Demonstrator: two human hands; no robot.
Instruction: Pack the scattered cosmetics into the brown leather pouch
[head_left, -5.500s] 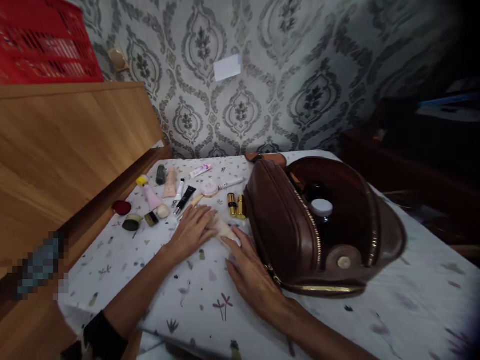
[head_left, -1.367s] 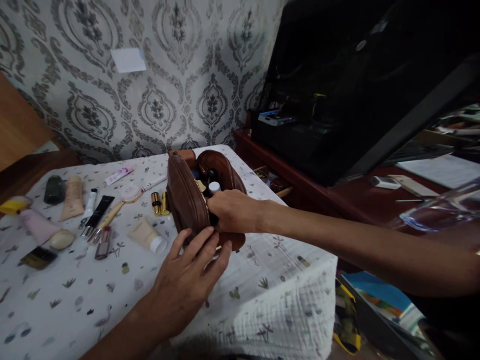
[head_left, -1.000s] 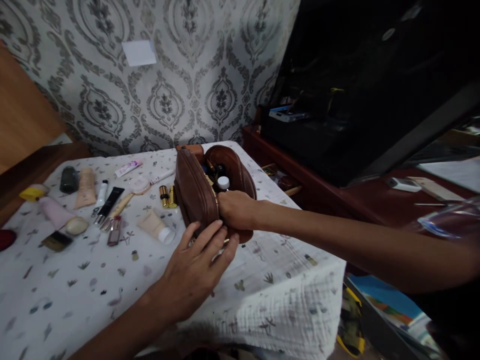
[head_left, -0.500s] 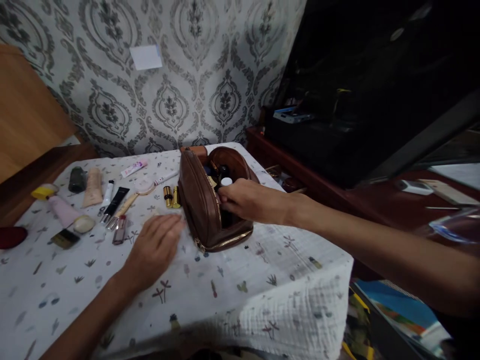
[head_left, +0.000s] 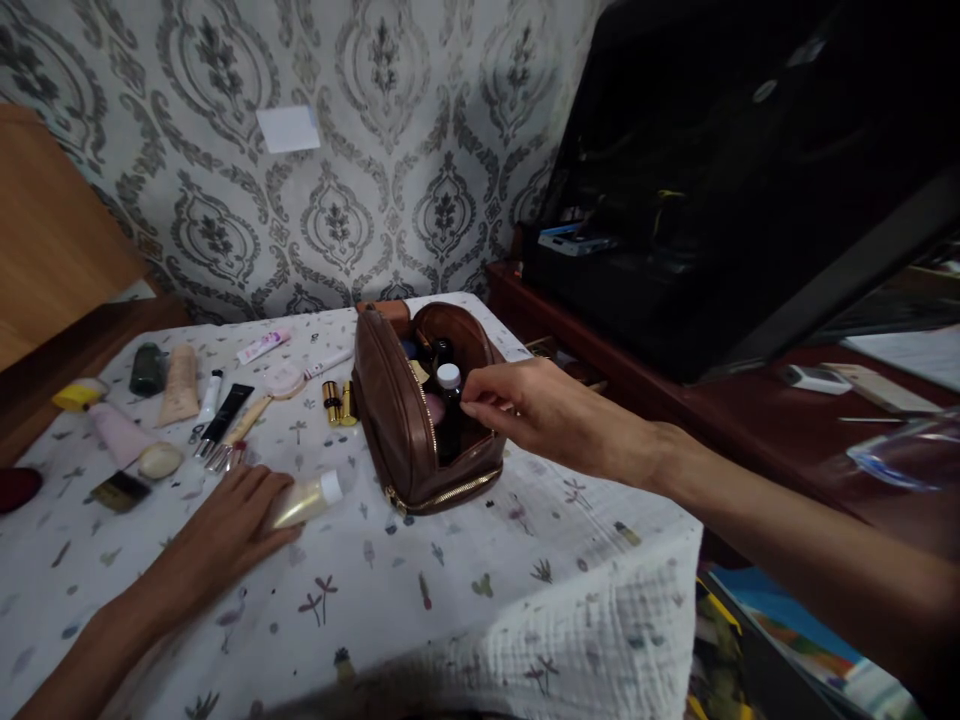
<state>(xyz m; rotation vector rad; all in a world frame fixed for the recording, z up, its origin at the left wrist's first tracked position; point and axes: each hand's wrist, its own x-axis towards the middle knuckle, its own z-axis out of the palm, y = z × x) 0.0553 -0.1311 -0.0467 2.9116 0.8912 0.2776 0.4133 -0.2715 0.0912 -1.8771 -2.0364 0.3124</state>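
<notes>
My left hand lies low over the cloth, thumb and fingers closed round a pale yellow tube with a white cap pointing right. A brown leather toiletry bag stands unzipped at the middle of the table. Inside it, a dark bottle with a white cap stands upright among other items. My right hand is at the bag's opening just right of that bottle, thumb and forefinger slightly apart with nothing visible between them. Two gold lipsticks stand left of the bag.
Several cosmetics lie at the left: a beige tube, a black tube, a dark green bottle and a pink bottle with a yellow end. Patterned cloth covers the table. A large black screen stands at right.
My left hand has moved left and down, and the pale yellow tube now shows in it. My right hand has drawn back rightward from the white-capped bottle, its fingers opening.
</notes>
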